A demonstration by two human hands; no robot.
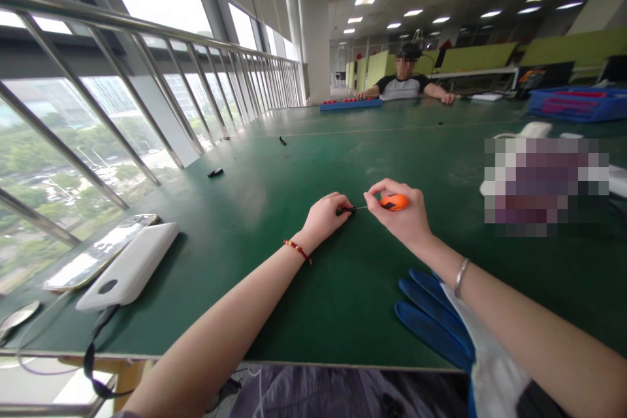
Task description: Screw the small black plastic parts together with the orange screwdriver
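Observation:
In the middle of the green table, my left hand has its fingers closed on a small black part, mostly covered by the fingers. My right hand grips a screwdriver by its orange and black handle. The screwdriver's thin metal shaft points left, and its tip meets or nearly meets the black part. Below my right forearm lies a blue and white work glove.
A white power bank with a cable and a phone lie at the left. Small black pieces rest farther off. A blue basket stands back right. Across the table sits a person beside a blue tray. Railings line the left.

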